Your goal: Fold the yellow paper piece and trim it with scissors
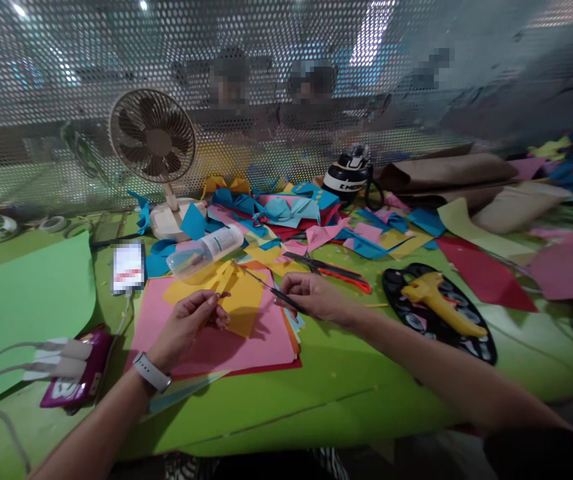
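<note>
- Fan (152, 137) stood near the table's (356, 393) back edge.
- Left hand (199, 319) pinched yellow paper (223, 279) between its fingertips, above a pink sheet (266, 343) near the front edge.
- Right hand (309, 297) clamped a slim dark-handled tool (291, 303), its tip beside that paper.

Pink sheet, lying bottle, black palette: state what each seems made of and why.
Pink sheet: likely matte paper; flat, thin, without shine.
Lying bottle: probably smooth clear plastic; it is see-through, though glass isn't excluded.
Black palette: apparently glossy plastic; its wells catch highlights.
</note>
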The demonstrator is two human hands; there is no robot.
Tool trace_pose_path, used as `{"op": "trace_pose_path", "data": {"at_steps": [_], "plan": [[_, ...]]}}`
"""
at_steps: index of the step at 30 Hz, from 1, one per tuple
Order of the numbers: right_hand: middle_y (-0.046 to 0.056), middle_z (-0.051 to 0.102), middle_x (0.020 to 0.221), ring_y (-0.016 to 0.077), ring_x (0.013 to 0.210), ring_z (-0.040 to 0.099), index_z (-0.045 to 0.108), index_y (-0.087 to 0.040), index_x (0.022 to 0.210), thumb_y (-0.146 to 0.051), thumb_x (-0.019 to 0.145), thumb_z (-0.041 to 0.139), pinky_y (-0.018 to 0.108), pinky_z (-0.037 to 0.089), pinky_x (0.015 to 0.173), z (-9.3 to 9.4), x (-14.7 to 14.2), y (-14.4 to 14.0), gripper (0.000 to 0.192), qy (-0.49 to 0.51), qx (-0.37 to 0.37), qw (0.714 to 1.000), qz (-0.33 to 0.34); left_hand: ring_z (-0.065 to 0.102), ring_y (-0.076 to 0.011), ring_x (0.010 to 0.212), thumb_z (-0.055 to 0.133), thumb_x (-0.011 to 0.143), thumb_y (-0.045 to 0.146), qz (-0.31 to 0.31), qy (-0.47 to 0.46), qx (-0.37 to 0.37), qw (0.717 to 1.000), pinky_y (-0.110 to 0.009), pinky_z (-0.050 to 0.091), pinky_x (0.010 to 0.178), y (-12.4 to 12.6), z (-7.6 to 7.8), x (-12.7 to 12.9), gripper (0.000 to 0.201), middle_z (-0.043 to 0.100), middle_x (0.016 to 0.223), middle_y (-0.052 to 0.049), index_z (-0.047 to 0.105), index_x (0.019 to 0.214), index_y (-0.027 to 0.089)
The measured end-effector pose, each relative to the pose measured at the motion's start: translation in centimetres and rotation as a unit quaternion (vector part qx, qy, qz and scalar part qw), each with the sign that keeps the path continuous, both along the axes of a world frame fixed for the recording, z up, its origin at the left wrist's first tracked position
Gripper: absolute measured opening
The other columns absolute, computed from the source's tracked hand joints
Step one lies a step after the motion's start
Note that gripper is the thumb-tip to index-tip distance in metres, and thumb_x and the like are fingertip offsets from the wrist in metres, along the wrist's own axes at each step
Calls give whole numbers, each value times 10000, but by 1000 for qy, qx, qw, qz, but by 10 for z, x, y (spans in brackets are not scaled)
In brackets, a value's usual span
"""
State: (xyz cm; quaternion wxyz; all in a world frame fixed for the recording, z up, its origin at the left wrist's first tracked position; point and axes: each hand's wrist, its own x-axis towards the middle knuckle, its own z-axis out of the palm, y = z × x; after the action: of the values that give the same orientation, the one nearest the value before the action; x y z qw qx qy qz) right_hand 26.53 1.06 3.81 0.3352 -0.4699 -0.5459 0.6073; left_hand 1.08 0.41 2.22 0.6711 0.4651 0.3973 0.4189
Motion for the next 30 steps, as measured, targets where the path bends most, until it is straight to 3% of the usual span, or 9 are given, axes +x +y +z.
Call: {"op": "trace_pose_path", "data": {"at_steps": [3, 6, 8, 10, 12, 18, 25, 28, 30], "plan": [[-68, 529, 504, 35, 332, 313, 501, -205, 708, -581, 616, 716, 196, 178, 325, -3, 8, 9, 443, 50, 42, 989, -132, 603, -103, 609, 694, 787, 340, 11, -1, -8, 1000, -222, 492, 613, -1, 1, -1, 229, 664, 691, -20, 643, 901, 148], [-68, 541, 575, 36, 341, 321, 465, -227, 741, -613, 698, 630, 196, 227, 326, -4, 13, 13, 422, 128, 125, 942, -285, 602, -103, 618, 697, 786, 331, 15, -4, -16, 1000, -231, 500, 625, -1, 1, -2, 232, 661, 705, -17, 645, 919, 149], [-62, 558, 574, 38, 341, 343, 475, -221, 740, -596, 683, 663, 189, 249, 323, -8, 10, 9, 423, 111, 120, 958, -235, 602, -102, 613, 699, 783, 330, 15, -2, -18, 1000, -232, 502, 626, -2, 0, -2, 228, 660, 704, -15, 641, 910, 149], [-46, 580, 545, 46, 343, 381, 507, -201, 722, -556, 619, 741, 181, 249, 310, -14, 3, 2, 437, 46, 66, 992, -102, 604, -102, 614, 695, 786, 339, 16, 3, -21, 1000, -229, 504, 629, -2, -2, -2, 232, 661, 707, -15, 634, 904, 150], [-32, 600, 543, 52, 368, 426, 528, -182, 717, -526, 588, 775, 168, 266, 314, -21, -3, -4, 443, 5, 34, 999, -30, 606, -101, 620, 690, 788, 350, 19, 8, -25, 999, -227, 505, 637, -2, -4, -1, 235, 663, 715, -15, 627, 896, 151], [-42, 618, 523, 15, 291, 327, 516, -175, 751, -578, 657, 703, 152, 242, 296, -34, -3, -2, 455, 2, -20, 1000, -2, 623, -111, 632, 699, 779, 342, 31, -3, -39, 999, -239, 512, 646, -5, -10, 1, 270, 672, 699, -4, 597, 966, 175], [-54, 596, 525, 24, 298, 331, 488, -187, 748, -585, 667, 691, 161, 241, 298, -43, -4, -7, 454, 9, -52, 998, 35, 652, -124, 651, 681, 794, 353, 1, 13, -41, 999, -241, 514, 655, -9, -10, 3, 216, 691, 716, -23, 597, 849, 162], [-49, 588, 556, 40, 339, 354, 488, -196, 770, -581, 701, 651, 178, 259, 332, -44, -4, -9, 425, -39, -35, 998, 46, 663, -131, 680, 672, 800, 366, 5, 1, -41, 999, -262, 525, 680, -11, -8, 4, 231, 706, 752, -26, 549, 854, 179], [-37, 578, 574, 65, 410, 417, 501, -197, 756, -532, 720, 642, 194, 298, 389, -41, 0, -7, 365, -127, 16, 990, 55, 670, -139, 697, 672, 799, 374, 17, -14, -33, 999, -284, 529, 703, -11, -7, 4, 248, 715, 790, -31, 526, 866, 186]]}}
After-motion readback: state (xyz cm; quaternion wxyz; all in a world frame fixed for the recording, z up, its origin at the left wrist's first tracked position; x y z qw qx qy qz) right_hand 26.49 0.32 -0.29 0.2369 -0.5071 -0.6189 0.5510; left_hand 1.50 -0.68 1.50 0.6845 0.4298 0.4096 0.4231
